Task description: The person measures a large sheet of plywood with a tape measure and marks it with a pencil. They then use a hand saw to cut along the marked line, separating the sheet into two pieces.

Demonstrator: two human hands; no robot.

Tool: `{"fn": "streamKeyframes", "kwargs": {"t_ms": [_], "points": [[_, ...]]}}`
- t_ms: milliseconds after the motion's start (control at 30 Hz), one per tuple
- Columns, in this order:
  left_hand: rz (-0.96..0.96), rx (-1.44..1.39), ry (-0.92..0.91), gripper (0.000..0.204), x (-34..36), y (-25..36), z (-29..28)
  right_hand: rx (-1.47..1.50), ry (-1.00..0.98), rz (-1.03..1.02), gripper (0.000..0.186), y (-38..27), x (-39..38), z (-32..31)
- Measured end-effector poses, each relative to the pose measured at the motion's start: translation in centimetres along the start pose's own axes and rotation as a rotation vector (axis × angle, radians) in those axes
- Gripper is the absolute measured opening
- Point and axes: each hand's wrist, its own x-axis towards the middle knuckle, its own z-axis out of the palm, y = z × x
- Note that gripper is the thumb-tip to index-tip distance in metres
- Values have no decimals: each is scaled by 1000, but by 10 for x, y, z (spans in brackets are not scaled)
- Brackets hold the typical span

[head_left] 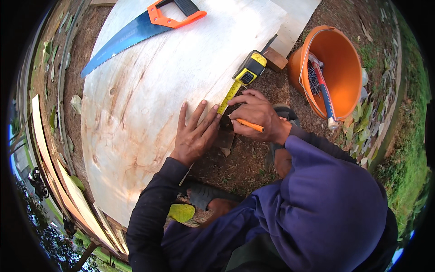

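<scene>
The left hand (197, 132) lies flat, fingers slightly spread, at the board's (131, 136) right edge; the right hand's (259, 117) fingers hold a pencil (252, 125). Beyond, along that edge, lies a number-marked tape measure (250, 68); farther, a saw (129, 41) with blade lettering.

Wooden board (131, 104): broad, pale, brown-streaked, lying flat. Tape measure (250, 68): yellow-and-black case at board's right edge, yellow blade (230, 96) pulled out along edge. Pencil (252, 125): orange, slanted, beside same edge.
</scene>
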Motion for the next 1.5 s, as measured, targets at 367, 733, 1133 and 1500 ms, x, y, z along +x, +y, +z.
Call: {"fn": "streamKeyframes", "kwargs": {"t_ms": [367, 733, 1133, 1500], "points": [[-7, 20, -2, 41, 2, 2, 1, 80, 117, -51, 13, 10, -7, 6], [6, -9, 17, 34, 2, 2, -2, 28, 70, -6, 13, -1, 3, 5], [-8, -11, 10, 32, 1, 1, -1, -14, 26, -9, 9, 0, 4, 3], [-33, -69, 11, 36, -2, -2, -1, 6, 51, -11, 11, 0, 8, 3]]}}
